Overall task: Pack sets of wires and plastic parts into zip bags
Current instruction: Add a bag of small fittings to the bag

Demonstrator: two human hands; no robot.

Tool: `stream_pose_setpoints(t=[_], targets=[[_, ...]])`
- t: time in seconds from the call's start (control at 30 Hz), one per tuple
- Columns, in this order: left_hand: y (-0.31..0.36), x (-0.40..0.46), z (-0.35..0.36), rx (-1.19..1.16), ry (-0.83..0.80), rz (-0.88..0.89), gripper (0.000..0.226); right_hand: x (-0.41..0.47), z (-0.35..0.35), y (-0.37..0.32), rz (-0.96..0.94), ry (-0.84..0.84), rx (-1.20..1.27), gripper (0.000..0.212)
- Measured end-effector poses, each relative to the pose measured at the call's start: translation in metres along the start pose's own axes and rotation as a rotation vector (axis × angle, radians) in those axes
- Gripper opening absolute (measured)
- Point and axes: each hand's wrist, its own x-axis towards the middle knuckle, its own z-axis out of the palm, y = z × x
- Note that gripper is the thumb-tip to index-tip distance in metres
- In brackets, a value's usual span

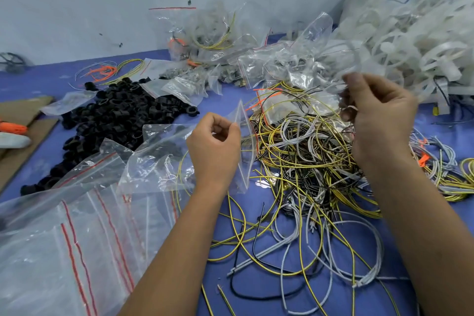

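Filling step: left hand pinches an empty zip bag above the table centre. Right hand, blurred, pinches a translucent white plastic part; next, likely into the bag's mouth.

The right hand is smeared by motion, so what its fingers hold cannot be told. The left hand hides part of the small zip bag. The big sack of white plastic parts runs off the right edge. A dark round object is cut by the left edge.
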Motion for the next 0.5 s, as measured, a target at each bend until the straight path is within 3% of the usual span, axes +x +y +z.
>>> stream_pose_setpoints(t=[0.23, 0.33, 0.43, 0.5], targets=[[-0.003, -0.002, 0.001, 0.031, -0.064, -0.012, 0.018, -0.003, 0.002, 0.009, 0.015, -0.08, -0.214, 0.008], [0.0, -0.002, 0.001, 0.107, -0.092, 0.13, 0.017, -0.006, 0.005, 0.012, 0.08, -0.146, -0.21, 0.013], [0.007, -0.007, 0.003, -0.009, -0.29, 0.184, 0.029, -0.011, 0.009, 0.014, 0.068, -0.23, -0.203, 0.013], [0.01, -0.01, 0.005, -0.061, -0.383, 0.183, 0.023, -0.014, 0.011, 0.014, 0.036, -0.265, -0.219, 0.011]])
